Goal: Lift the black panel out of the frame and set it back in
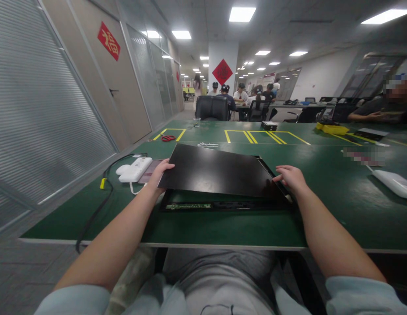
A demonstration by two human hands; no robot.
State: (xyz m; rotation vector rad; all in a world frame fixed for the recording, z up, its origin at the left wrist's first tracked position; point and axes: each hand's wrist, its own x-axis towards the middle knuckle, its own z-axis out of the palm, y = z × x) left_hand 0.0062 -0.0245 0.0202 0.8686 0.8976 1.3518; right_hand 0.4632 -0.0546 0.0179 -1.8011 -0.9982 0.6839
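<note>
A flat, glossy black screen panel lies slantwise over a thin black display frame, its left end raised and its right end down inside the frame. A strip of green circuit board shows along the frame's near edge. My left hand is closed on the panel's left edge, thumb on top and fingers beneath. Beside the frame's right edge, my right hand has its fingers apart and pointing inward; whether a fingertip touches the frame or panel I cannot tell. The panel hides most of the frame's inside.
On the green table, a white power bank-like device and a black cable are at left. Red-handled scissors, a clear cup and a yellow tray stand farther back. A person sits at far right.
</note>
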